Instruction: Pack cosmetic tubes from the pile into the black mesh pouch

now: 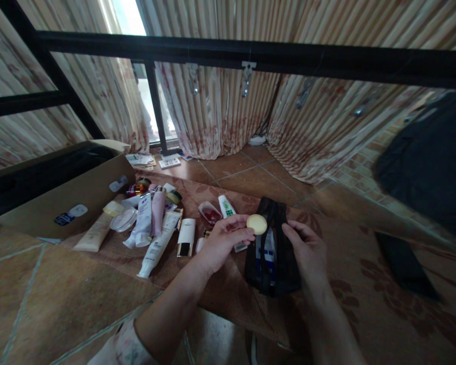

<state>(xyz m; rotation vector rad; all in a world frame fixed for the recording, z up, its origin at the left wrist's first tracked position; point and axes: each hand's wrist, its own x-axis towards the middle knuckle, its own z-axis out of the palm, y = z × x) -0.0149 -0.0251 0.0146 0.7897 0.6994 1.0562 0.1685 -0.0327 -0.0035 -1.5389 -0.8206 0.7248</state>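
Between the thumb and fingers of my left hand [228, 241] is a round, pale yellow, flat item [257, 224], perhaps a lid or compact; its exact kind is unclear. It is at the left edge of the opening of a black pouch [253, 268]. My right hand [306, 248] pinches the pouch's right rim. Inside the pouch a blue and white package [266, 253] shows through the gap. Just beyond my left hand lie a white and green tube [226, 207] and a clear container with dark red contents [209, 213]. A white bottle with a shiny base [186, 237] rests further left.
Tubes and jars form a pile at the left, with a white tube [160, 246] and a beige tube [95, 230]. Behind stands a cardboard box [79, 195] with black contents. A dark flat object [406, 266] lies at right. A black metal bar [220, 50] crosses above.
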